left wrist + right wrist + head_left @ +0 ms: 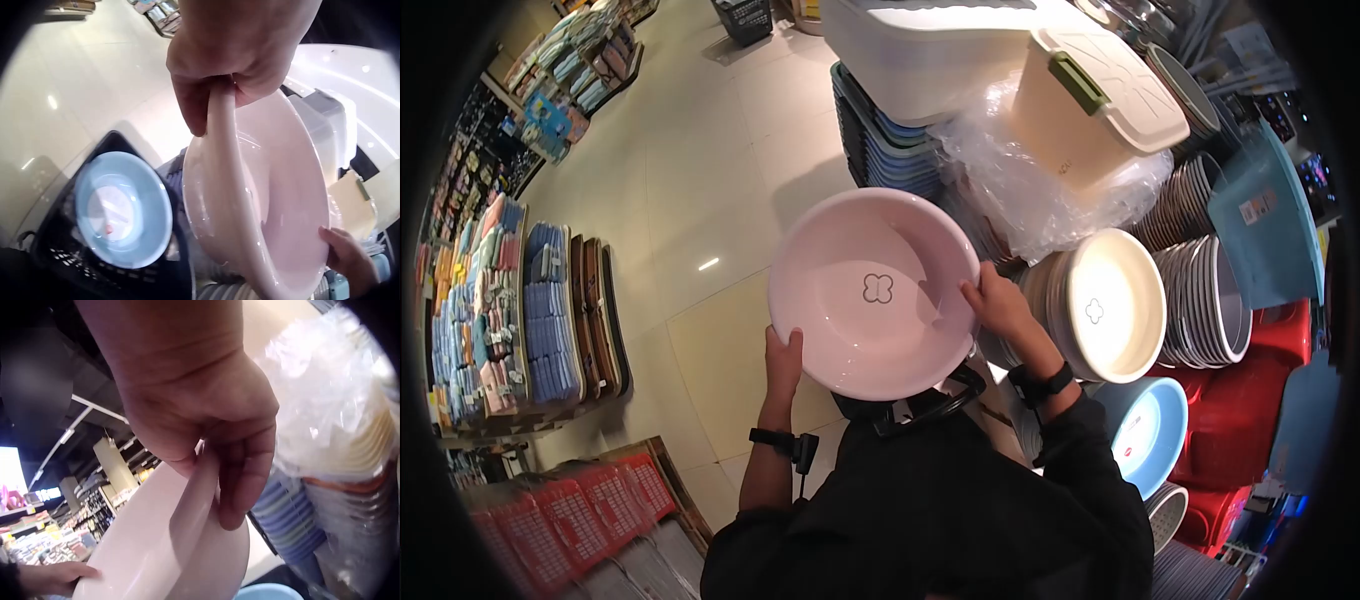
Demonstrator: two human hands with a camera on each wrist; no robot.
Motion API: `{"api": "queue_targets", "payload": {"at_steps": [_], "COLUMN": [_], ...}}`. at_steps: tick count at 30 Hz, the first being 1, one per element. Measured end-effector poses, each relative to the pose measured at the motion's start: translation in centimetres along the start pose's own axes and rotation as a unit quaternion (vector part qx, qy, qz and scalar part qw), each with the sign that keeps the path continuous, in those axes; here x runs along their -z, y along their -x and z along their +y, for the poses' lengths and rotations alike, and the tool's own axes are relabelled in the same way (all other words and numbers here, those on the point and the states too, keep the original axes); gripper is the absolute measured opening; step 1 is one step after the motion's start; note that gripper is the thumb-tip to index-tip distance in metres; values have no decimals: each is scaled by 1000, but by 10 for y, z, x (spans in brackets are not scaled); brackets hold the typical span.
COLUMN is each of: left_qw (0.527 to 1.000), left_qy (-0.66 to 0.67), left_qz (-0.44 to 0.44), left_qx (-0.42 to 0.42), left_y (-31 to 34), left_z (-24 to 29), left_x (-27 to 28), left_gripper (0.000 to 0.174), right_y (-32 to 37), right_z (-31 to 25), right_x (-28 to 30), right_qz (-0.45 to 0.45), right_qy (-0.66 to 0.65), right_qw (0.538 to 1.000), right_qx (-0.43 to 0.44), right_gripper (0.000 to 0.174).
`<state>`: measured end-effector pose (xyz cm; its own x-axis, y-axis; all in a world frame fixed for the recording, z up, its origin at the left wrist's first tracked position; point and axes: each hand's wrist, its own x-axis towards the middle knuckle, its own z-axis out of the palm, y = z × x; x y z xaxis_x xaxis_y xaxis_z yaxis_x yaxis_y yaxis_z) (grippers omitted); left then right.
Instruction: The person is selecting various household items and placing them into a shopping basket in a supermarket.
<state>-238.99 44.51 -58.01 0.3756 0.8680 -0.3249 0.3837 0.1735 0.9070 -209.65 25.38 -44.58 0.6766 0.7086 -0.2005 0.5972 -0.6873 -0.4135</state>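
Observation:
A pale pink plastic basin with a small clover mark in its bottom is held up in front of me, its inside facing the head camera. My left hand grips its lower left rim, thumb over the edge; the left wrist view shows the hand curled round the pink rim. My right hand grips the right rim; in the right wrist view its fingers wrap over the basin edge.
Stacks of basins stand to the right: cream, grey, light blue, red. A cream lidded box in clear plastic and a white tub sit above. A black basket holds a blue basin. Shelves of cloths line the left.

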Motion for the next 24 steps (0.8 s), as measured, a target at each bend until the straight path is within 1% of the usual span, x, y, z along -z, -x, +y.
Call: {"api": "queue_targets", "payload": {"at_steps": [2, 3, 5, 6, 8, 9, 10, 11, 12, 13, 14, 15, 17, 18, 20, 21, 22, 24], "left_qw": [1000, 1000, 996, 995, 992, 991, 987, 981, 980, 977, 975, 973, 990, 988, 991, 990, 987, 982], "left_qy": [7, 9, 62, 61, -22, -25, 7, 40, 37, 56, 75, 71, -33, -36, 4, 1, 0, -2], "left_qz": [21, 28, 27, 34, -7, -4, -34, -64, -63, -63, -64, -62, -54, -55, -39, -40, -44, -48], "left_qx": [-4, 8, 61, 71, 123, 131, 154, 177, 186, 194, 201, 209, 129, 137, 125, 132, 153, 181], "left_y": [-11, -15, -21, -24, -31, -34, -36, -39, -40, -42, -44, -49, -56, -55, -51, -52, -51, -51], "left_z": [-40, -57, -87, -100, -120, -126, -133, -140, -142, -142, -144, -157, -192, -191, -172, -165, -161, -166], "left_x": [-5, -8, -15, -17, -20, -23, -26, -29, -34, -41, -45, -49, -55, -58, -64, -66, -67, -70], "left_gripper": [38, 38, 41, 41, 46, 46, 45, 44, 44, 44, 45, 45, 50, 50, 55, 55, 58, 61], "right_y": [-30, -43, -67, -76, -93, -99, -103, -108, -112, -117, -121, -125, -128, -129, -132, -135, -136, -136], "right_z": [12, 19, 32, 33, 54, 57, 63, 69, 75, 81, 87, 93, 104, 108, 113, 116, 122, 129], "right_x": [-34, -53, -87, -98, -130, -139, -146, -154, -161, -170, -180, -191, -208, -216, -227, -233, -243, -257], "right_qz": [-59, -72, -109, -133, -143, -139, -149, -167, -183, -191, -187, -183, -187, -182, -191, -191, -198, -166], "right_qy": [6, 11, 3, 2, 5, 7, 6, 3, 0, 0, 2, 3, -6, -13, -19, -24, -24, -29], "right_qw": [998, 997, 994, 991, 990, 990, 989, 986, 983, 981, 982, 982, 981, 981, 979, 979, 977, 984], "right_qx": [10, 14, 22, -2, 9, 14, 12, -9, -30, -31, -35, -40, -51, -58, -68, -74, -77, -60], "right_gripper": [43, 43, 42, 41, 41, 41, 41, 40, 40, 40, 40, 40, 40, 41, 41, 41, 41, 40]}}
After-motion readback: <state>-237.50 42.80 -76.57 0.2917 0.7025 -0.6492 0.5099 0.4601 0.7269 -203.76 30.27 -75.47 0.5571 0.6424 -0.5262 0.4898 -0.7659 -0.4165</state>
